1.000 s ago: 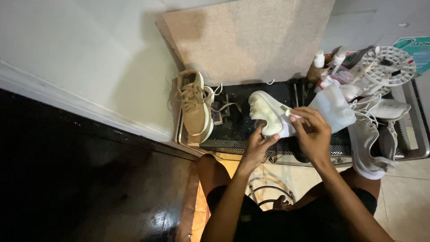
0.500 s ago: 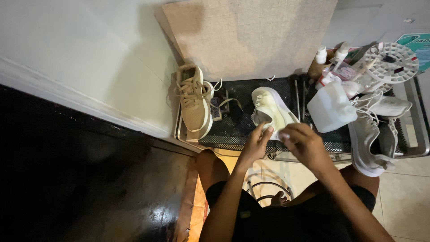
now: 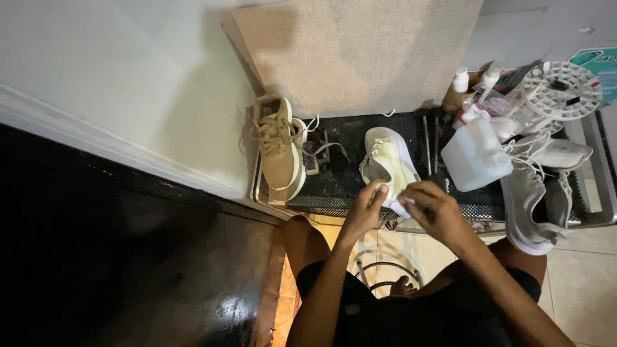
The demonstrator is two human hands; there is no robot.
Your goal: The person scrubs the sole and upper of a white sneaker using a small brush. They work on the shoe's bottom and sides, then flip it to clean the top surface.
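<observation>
Legs: the person's knees and dark shorts [image 3: 411,315] are lowest in the view, closest to the camera, above a tiled floor [image 3: 578,283].
Left hand: the left hand [image 3: 365,209] is on the near end of the pale shoe [image 3: 387,164]. Its fingers curl around the shoe's edge and grip it.
Right hand: the right hand [image 3: 434,209] is just beside the left one, at the same near end of the shoe. Its fingers are bent and pinched together, and a small white bit shows at the fingertips. I cannot tell what that bit is.
Pale shoe: it is cream white with no laces and lies on the black mat [image 3: 347,186], its near end in the hands and its far end pointing away.
Tan shoe: a tan shoe [image 3: 280,151] with loose laces stands on the left side of the mat, close to the wall [image 3: 116,77].
White jug: a white plastic jug [image 3: 474,155] sits to the right of the pale shoe, near it but not touching.
Grey shoes: two grey shoes [image 3: 536,193] lie to the right of the jug.
Far things: small bottles [image 3: 460,80] and a round white hanger [image 3: 561,90] sit behind the jug.
Board: a big tan board [image 3: 353,51] leans at the very back.
</observation>
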